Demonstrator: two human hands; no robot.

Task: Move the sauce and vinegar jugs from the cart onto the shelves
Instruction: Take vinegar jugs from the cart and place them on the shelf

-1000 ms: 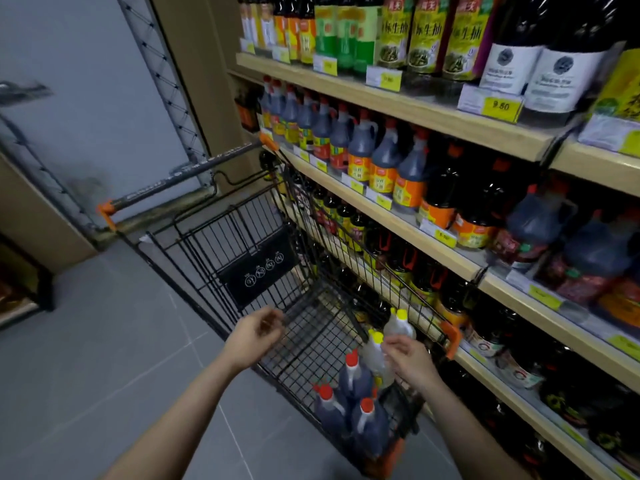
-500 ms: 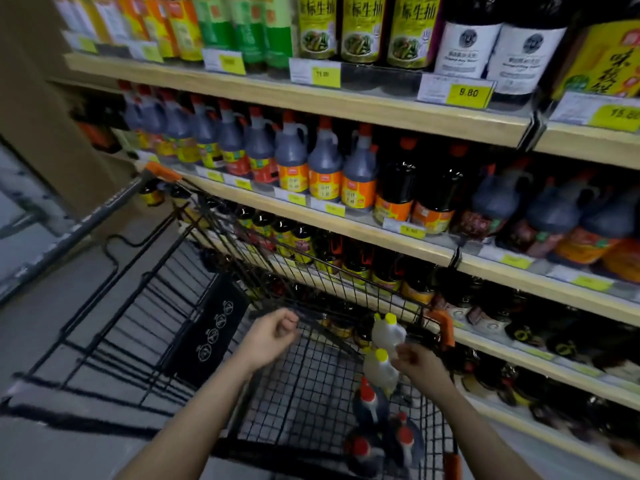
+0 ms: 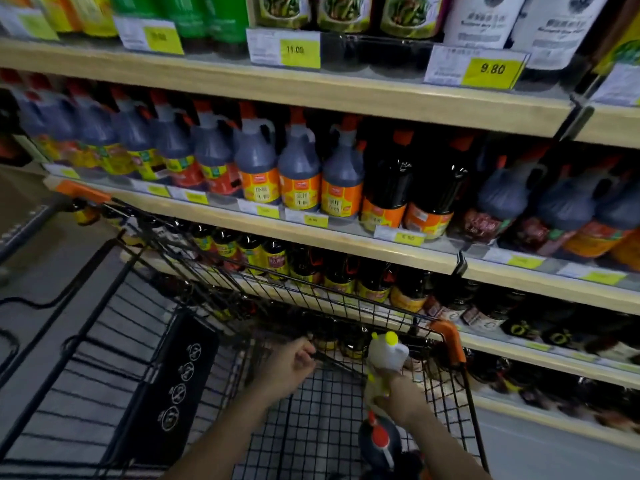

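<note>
In the black wire cart [image 3: 221,261], two white vinegar jugs with yellow caps stand close together. My right hand [image 3: 407,398] grips the lower white jug [image 3: 373,393] at its neck, and the upper white jug [image 3: 385,355] shows just above my fingers. A dark sauce jug with a red cap [image 3: 379,441] sits below them at the cart's near end. Over the middle of the basket, my left hand [image 3: 287,370] hangs loosely curled and holds nothing. Rows of dark jugs [image 3: 256,161] fill the wooden shelf [image 3: 311,233] behind the cart.
The cart stands tight against the shelving, its orange corner [image 3: 448,341] near the lower shelf edge. Smaller dark bottles [image 3: 273,261] line the shelf behind the cart rim. Green and yellow bottles and price tags [image 3: 299,51] run along the top shelf. Grey floor lies to the left.
The view has swung up and right toward the shelves. My right hand has closed on the lower white jug. My left hand stays curled above the basket.
</note>
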